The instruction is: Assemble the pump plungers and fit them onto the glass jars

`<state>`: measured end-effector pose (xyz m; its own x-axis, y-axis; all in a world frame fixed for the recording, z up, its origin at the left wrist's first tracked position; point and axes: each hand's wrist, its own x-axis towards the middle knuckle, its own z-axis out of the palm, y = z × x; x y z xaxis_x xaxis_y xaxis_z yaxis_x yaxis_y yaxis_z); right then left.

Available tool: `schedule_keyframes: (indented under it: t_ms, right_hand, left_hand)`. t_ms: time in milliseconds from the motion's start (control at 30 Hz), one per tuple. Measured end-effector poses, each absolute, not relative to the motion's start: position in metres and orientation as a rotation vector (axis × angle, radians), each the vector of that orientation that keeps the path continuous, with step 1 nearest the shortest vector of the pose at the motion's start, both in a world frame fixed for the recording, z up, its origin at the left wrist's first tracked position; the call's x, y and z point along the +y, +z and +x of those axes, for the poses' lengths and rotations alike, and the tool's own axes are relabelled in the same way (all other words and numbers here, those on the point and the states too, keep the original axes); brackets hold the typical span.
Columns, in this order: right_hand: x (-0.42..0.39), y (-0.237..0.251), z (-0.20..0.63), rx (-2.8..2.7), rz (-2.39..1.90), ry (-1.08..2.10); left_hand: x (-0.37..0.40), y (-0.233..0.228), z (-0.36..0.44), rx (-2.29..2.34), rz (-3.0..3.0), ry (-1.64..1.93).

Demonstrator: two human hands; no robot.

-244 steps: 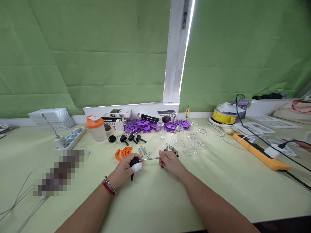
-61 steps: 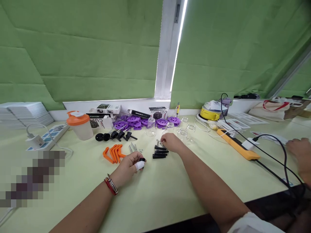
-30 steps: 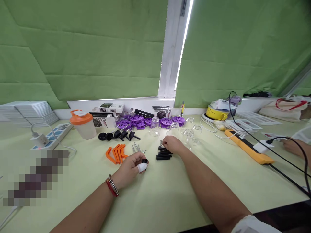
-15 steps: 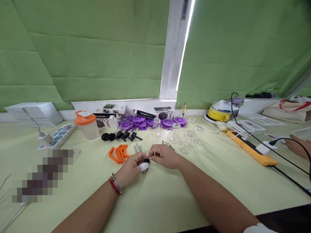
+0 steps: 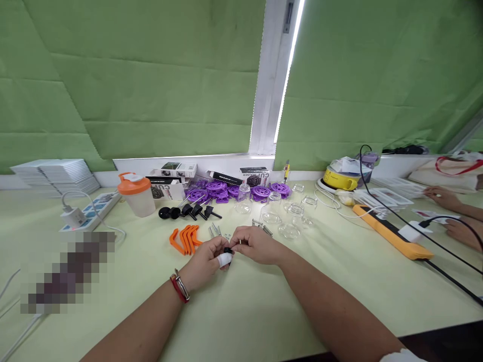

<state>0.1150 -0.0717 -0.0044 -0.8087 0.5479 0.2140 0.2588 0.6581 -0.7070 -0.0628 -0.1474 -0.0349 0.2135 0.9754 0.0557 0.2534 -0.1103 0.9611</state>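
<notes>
My left hand (image 5: 207,257), with a white wrap on one finger, is closed around a small black part (image 5: 227,250). Most of that part is hidden by the fingers. Pinched fingers of my right hand (image 5: 253,245) touch its right side; whether they grip a tiny piece there cannot be made out. Just left of my hands lie several orange bent pieces (image 5: 186,239). Metal pins (image 5: 215,230) lie directly beyond my fingers, and springs (image 5: 263,228) sit behind my right hand. Farther back are black pieces with metal rods (image 5: 187,211) and clear jar-like domes (image 5: 271,211).
Purple plastic wheels (image 5: 217,190) and cup holder boxes (image 5: 168,190) line the back. An orange-lidded shaker (image 5: 138,197) and a white power strip (image 5: 92,213) stand left. At right are an orange power strip (image 5: 392,234), a yellow bowl (image 5: 339,178) and another person's hands (image 5: 445,197).
My hands stay nearly in place, fingers still together at the black part. At the far right, another of the co-worker's hands has come into view over the white trays.
</notes>
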Motion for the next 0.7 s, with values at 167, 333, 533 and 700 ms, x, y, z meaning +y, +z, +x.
schedule_keyframes:
  t_ms: [167, 333, 533, 700]
  right_hand:
    - [-0.073, -0.004, 0.115, -2.468, -0.620, 0.962]
    - [-0.063, -0.005, 0.119, -2.449, -0.672, 0.901]
    - [-0.019, -0.017, 0.139, -2.250, -1.343, 0.416]
    - [0.006, -0.032, 0.136, -2.416, -1.593, 0.111]
  left_hand:
    - [-0.148, -0.033, -0.062, 1.208, 1.556, 0.973]
    - [-0.147, -0.038, -0.063, 1.196, 1.519, 0.983]
    - [-0.143, -0.046, -0.066, 1.177, 1.473, 0.997]
    - [-0.143, -0.045, -0.066, 1.174, 1.452, 0.998]
